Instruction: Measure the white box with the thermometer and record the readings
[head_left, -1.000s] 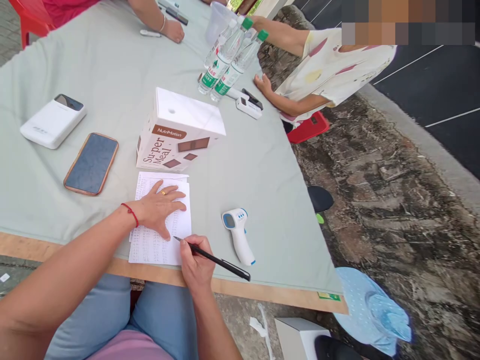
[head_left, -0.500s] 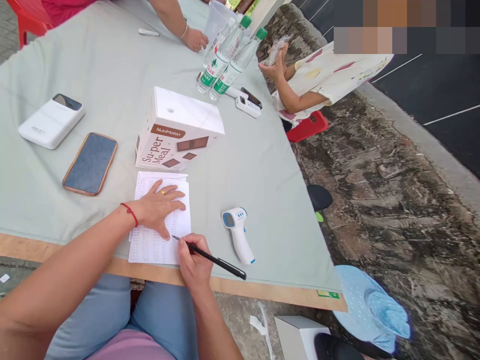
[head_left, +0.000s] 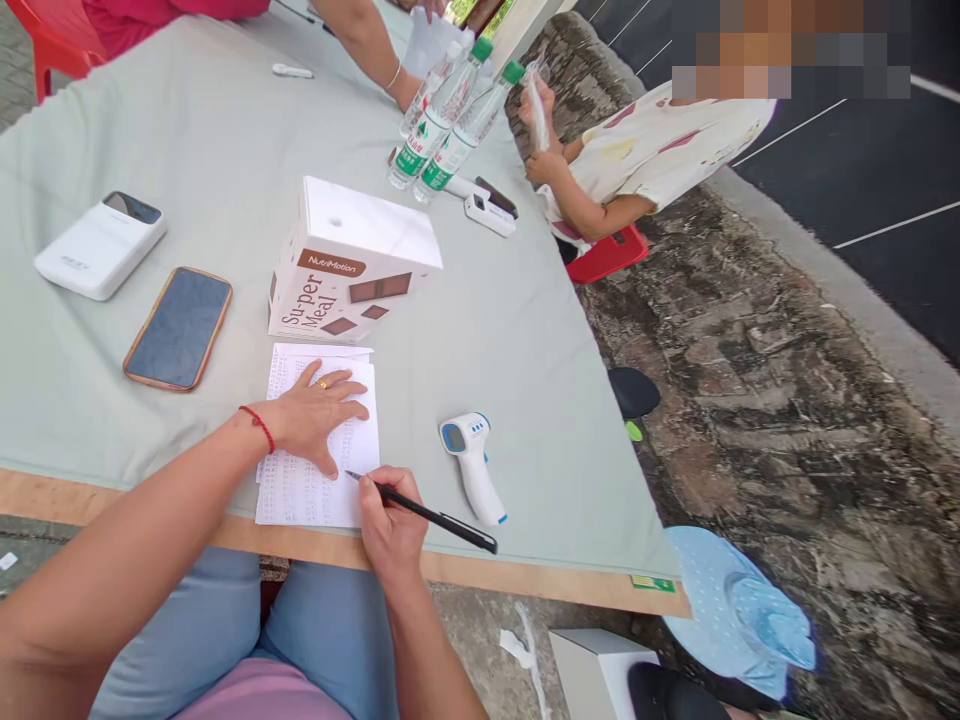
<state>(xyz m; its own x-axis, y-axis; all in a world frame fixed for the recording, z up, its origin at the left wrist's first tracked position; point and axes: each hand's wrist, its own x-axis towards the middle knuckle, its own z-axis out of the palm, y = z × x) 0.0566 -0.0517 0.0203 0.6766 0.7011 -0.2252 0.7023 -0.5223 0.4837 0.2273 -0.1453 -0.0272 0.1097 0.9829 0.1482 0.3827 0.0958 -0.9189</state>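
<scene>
My left hand [head_left: 321,412] lies flat with fingers spread on a sheet of paper [head_left: 300,500] covered in columns of handwriting. A red cord bracelet circles its wrist and a gold ring sits on one finger. In my right hand [head_left: 394,525] a black pen [head_left: 442,520] is pinched, its tip at the paper close to my left thumb. Just beyond the paper stands a white and brown "Super Meal" box [head_left: 352,265]. To the right of my hands rests a white and blue infrared thermometer [head_left: 476,470].
On the left lie a smartphone [head_left: 178,328] and a white power bank [head_left: 103,245]. Water bottles [head_left: 450,150] with green caps stand at the far side, near a small white device [head_left: 490,214]. Two other people are at the far edges; one holds clear plastic [head_left: 537,110].
My hands and the pen stay nearly in place. The person at right has shifted the clear plastic and their hands; the far person's hand has moved behind the bottles by the translucent container.
</scene>
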